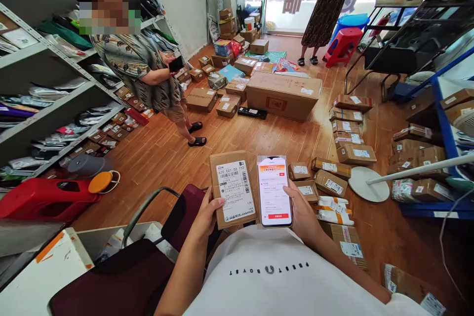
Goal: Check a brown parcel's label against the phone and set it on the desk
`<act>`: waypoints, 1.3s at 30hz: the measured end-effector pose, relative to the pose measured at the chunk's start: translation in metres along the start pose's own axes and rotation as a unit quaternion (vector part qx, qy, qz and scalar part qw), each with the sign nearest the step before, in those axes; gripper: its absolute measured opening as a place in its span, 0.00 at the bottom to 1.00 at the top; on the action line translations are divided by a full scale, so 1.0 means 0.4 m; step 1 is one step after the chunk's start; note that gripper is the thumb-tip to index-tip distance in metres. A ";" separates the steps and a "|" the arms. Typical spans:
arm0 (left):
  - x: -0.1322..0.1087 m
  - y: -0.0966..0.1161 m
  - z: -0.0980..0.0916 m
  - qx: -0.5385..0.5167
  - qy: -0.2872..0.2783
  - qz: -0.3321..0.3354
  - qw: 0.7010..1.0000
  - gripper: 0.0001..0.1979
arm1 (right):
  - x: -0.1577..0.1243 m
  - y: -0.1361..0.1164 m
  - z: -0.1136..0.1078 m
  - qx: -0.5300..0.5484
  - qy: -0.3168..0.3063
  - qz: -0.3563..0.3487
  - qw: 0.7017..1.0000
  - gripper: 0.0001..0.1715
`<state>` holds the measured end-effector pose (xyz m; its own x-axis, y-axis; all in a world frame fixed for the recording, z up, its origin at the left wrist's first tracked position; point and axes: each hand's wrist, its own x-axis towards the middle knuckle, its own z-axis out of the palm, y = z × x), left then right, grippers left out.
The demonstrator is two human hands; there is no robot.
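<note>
My left hand point(208, 210) grips a brown cardboard box point(214, 170) by its left side, thumb on the white shipping label point(237, 192) that faces up at me. The label carries barcodes and printed text, with "820 001-00 155" near its top. Close to the box's right side, my right hand point(301, 207) is closed around a smartphone point(274, 192). Its thumb rests at the right edge of the lit screen, which shows a white page with an orange banner and a red bar at the bottom. Both things are held in front of my white shirt.
A person point(137, 69) with a phone stands at the left by parcel shelves point(66, 74). Another person point(329, 5) stands near the glass door. Parcels surround a large carton point(283, 94) on the wooden floor. Chairs point(111, 281) are at lower left; a round-based stand point(369, 185) is right.
</note>
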<state>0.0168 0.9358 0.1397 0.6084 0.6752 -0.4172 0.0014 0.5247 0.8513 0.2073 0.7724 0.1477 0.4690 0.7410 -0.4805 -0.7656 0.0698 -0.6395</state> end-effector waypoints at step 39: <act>0.039 -0.007 -0.022 0.006 -0.033 -0.016 0.999 0.36 | 0.009 -0.015 -0.002 -0.026 -0.047 -0.025 0.998 0.37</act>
<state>0.0191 0.9493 0.1280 0.6584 0.6231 -0.4221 0.0296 0.5390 0.8418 0.2138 0.7742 0.1493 0.4613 0.7969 -0.3902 -0.7169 0.0756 -0.6930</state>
